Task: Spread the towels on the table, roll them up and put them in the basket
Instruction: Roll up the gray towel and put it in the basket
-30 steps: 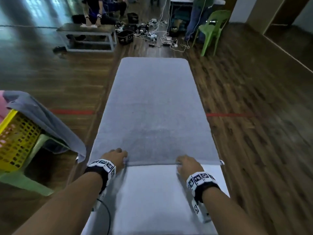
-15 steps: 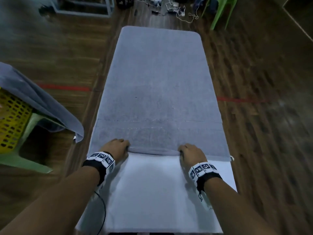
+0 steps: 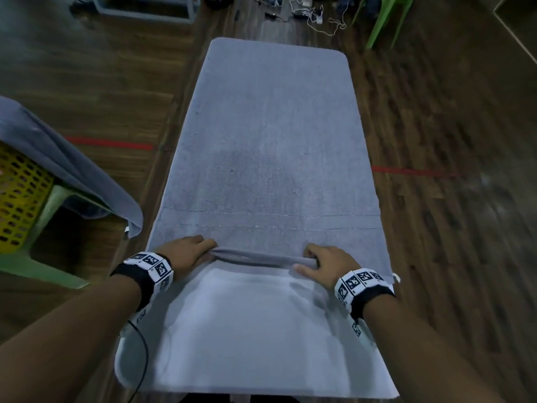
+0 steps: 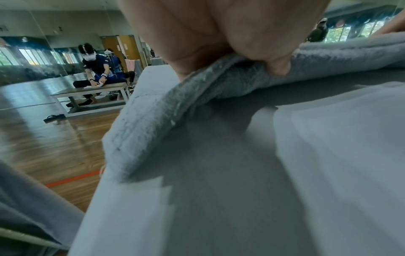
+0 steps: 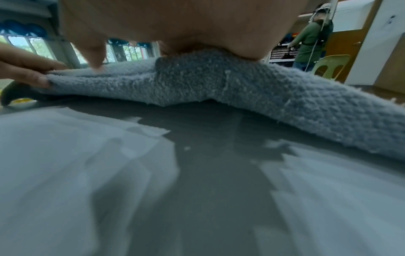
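A grey towel (image 3: 270,135) lies spread lengthwise over the white table (image 3: 247,338). Its near edge is lifted and turned over into a narrow fold (image 3: 261,257). My left hand (image 3: 189,251) pinches that edge at the left end, and my right hand (image 3: 325,263) pinches it at the right end. In the left wrist view the fingers (image 4: 219,43) curl round the raised towel edge (image 4: 166,107). The right wrist view shows the towel hem (image 5: 219,81) bunched under the palm. A yellow basket (image 3: 20,199) stands on a green chair at the left.
A second grey towel (image 3: 66,161) hangs over the basket's rim toward the table. A green chair (image 3: 386,16) and loose cables (image 3: 313,16) lie beyond the table's far end. Another person (image 4: 98,69) sits at a low table in the background. Wooden floor surrounds the table.
Both hands have lifted the towel's near edge off the table and turned it over into a small fold. The head view has tilted further down.
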